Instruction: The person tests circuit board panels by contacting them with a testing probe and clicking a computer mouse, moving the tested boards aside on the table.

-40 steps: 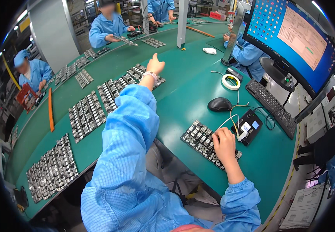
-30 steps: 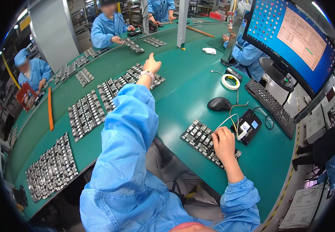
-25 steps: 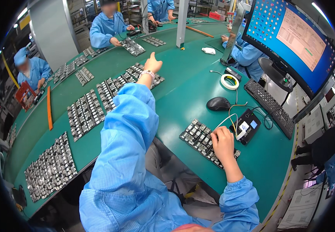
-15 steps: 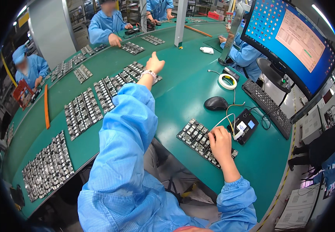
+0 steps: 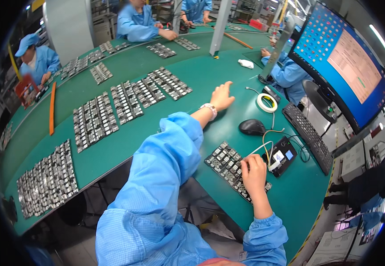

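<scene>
My right hand [image 5: 254, 172] is closed with bent fingers over a dark circuit board panel [image 5: 222, 158]. A thin white cable [image 5: 263, 144] runs into its fingertips, and the plug end is hidden there. The cable loops from a small black test box [image 5: 285, 154] with a little lit display, just right of the hand. My left hand [image 5: 220, 97] hovers above the green table, fingers apart, holding nothing. Left of it lie rows of board panels; the nearest panel [image 5: 171, 84] is not touched by the hand.
A black mouse [image 5: 251, 127], a tape roll [image 5: 267, 102] and a keyboard [image 5: 307, 138] lie at the right, below a monitor [image 5: 343, 62]. A metal post [image 5: 219, 33] stands at the far side. Co-workers in blue [image 5: 134, 24] handle boards across the table. An orange strip [image 5: 52, 108] lies at left.
My left hand has moved right and nearer, away from the panel rows, uncovering the panel it was over. My right hand stays at the board panel. The whole view has shifted slightly.
</scene>
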Motion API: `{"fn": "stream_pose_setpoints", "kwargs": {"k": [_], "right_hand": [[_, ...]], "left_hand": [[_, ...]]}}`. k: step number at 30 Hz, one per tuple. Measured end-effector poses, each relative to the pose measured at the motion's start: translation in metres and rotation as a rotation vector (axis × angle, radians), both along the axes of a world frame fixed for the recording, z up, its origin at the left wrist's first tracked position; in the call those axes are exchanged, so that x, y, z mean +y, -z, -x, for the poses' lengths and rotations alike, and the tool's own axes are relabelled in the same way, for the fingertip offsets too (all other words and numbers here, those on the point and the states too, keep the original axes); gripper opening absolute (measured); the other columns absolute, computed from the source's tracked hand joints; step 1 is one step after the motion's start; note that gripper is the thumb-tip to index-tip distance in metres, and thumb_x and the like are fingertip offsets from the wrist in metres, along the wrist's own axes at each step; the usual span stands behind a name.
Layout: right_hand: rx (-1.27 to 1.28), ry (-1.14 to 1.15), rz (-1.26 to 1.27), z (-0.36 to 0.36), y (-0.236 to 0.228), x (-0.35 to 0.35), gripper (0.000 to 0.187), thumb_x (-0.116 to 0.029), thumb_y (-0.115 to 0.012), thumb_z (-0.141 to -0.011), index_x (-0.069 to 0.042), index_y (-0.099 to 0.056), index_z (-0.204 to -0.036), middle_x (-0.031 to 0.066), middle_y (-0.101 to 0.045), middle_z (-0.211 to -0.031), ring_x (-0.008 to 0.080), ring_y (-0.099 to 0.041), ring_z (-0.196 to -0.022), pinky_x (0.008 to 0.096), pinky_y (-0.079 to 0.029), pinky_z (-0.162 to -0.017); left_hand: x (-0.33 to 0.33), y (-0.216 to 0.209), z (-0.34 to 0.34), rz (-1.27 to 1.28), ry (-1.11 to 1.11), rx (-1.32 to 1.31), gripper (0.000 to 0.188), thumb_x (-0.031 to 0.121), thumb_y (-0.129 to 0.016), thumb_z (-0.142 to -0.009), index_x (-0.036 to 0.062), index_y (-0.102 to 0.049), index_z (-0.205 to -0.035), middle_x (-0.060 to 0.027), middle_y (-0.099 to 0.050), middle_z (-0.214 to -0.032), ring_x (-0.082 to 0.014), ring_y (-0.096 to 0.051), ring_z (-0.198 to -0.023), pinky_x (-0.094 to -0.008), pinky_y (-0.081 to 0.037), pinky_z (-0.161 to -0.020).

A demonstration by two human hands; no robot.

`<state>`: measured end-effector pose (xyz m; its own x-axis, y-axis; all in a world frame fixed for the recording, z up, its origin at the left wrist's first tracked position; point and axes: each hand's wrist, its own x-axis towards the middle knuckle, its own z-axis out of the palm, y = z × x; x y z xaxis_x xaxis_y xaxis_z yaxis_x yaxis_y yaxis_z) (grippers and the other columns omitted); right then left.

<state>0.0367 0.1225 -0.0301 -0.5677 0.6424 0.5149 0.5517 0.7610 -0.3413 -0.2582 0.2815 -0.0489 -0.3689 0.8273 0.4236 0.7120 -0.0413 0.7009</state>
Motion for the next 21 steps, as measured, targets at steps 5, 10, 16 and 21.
{"fn": "stream_pose_setpoints", "kwargs": {"k": [5, 10, 16, 21], "right_hand": [[0.051, -0.005, -0.027, 0.01, -0.007, -0.005, 0.01, -0.006, -0.069, -0.083, -0.002, -0.061, -0.08, 0.0098, -0.059, -0.087, 0.0294, -0.06, -0.077, 0.0409, -0.044, -0.072], [0.012, 0.025, -0.012, 0.002, -0.008, -0.003, 0.009, -0.006, -0.068, -0.084, -0.002, -0.06, -0.081, 0.0096, -0.059, -0.087, 0.0293, -0.059, -0.082, 0.0405, -0.043, -0.074], [-0.042, 0.074, 0.021, 0.01, -0.011, -0.006, 0.01, -0.005, -0.069, -0.082, -0.004, -0.059, -0.081, 0.0082, -0.061, -0.089, 0.0285, -0.058, -0.083, 0.0391, -0.043, -0.075], [-0.046, 0.081, 0.023, 0.005, -0.016, -0.005, 0.01, -0.004, -0.071, -0.08, -0.004, -0.061, -0.082, 0.0078, -0.063, -0.091, 0.0283, -0.059, -0.083, 0.0388, -0.043, -0.075]], "left_hand": [[-0.012, -0.037, 0.078, 0.026, -0.272, 0.15, 0.057, 0.023, -0.065, -0.077, 0.0081, -0.052, -0.13, -0.0188, -0.062, -0.118, -0.0382, -0.059, -0.112, -0.051, -0.048, -0.095], [-0.077, -0.069, 0.232, 0.22, -0.794, 0.226, 0.047, 0.028, -0.065, -0.077, 0.0052, -0.062, -0.118, -0.0219, -0.062, -0.121, -0.0397, -0.06, -0.114, -0.0519, -0.051, -0.092], [-0.198, -0.04, 0.393, 0.568, -1.083, 0.258, 0.061, 0.037, -0.059, -0.085, 0.0137, -0.051, -0.141, -0.024, -0.057, -0.134, -0.0433, -0.053, -0.127, -0.0531, -0.042, -0.106], [-0.185, -0.006, 0.453, 0.812, -1.179, 0.178, 0.059, 0.038, -0.051, -0.093, 0.0447, -0.035, -0.15, -0.024, -0.044, -0.147, -0.0409, -0.052, -0.129, -0.0503, -0.039, -0.109]]}}
